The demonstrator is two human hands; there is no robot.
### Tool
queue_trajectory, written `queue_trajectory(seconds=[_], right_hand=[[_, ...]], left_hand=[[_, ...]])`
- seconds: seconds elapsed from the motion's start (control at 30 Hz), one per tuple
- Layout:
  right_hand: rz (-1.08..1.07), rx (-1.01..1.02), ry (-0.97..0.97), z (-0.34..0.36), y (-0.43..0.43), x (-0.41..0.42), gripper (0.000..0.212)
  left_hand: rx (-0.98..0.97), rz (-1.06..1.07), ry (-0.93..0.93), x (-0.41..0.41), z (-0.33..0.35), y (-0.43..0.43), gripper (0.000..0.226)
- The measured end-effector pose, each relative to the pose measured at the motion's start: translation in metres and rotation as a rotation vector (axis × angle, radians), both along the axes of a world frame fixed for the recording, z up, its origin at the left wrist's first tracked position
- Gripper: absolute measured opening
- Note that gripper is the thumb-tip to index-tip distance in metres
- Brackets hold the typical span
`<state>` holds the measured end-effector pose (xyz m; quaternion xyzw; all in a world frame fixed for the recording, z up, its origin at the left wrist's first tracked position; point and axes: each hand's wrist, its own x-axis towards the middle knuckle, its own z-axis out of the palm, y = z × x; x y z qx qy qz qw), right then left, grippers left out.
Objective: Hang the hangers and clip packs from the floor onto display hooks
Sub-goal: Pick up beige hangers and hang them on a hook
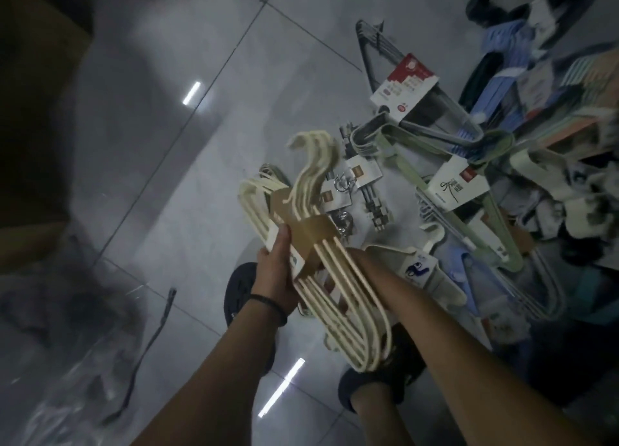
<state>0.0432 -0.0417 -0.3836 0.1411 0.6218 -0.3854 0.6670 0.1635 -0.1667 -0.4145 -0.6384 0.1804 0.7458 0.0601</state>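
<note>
Both my forearms [207,378] are bare. A thin black band [269,303], narrow as a hair tie, rings the wrist of my left hand [278,268]. On my feet I wear dark, low shoes [236,295] with rounded toes.

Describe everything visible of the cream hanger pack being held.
The cream hanger pack is a stack of thin, plastic-looking hangers bound by a brown card band. Hooks point away from the person. Held tilted above the floor: the left hand grips the band, the right hand lies behind the bars, grip hidden.
</note>
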Motion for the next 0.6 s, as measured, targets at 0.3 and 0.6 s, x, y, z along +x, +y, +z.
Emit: queue_trajectory(seconds=[0.3,0.6], right_hand=[[0.371,-0.078,0.885,0.029,0.032,-0.038,0.134],[0.382,-0.136,0.789,0.031,-0.013,-0.104,0.057]], left_hand=[[-0.073,-0.066,-0.065,-0.006,0.045,-0.048,0.094],[0.210,-0.529,0.064,-0.007,0.095,-0.096,0.090]])
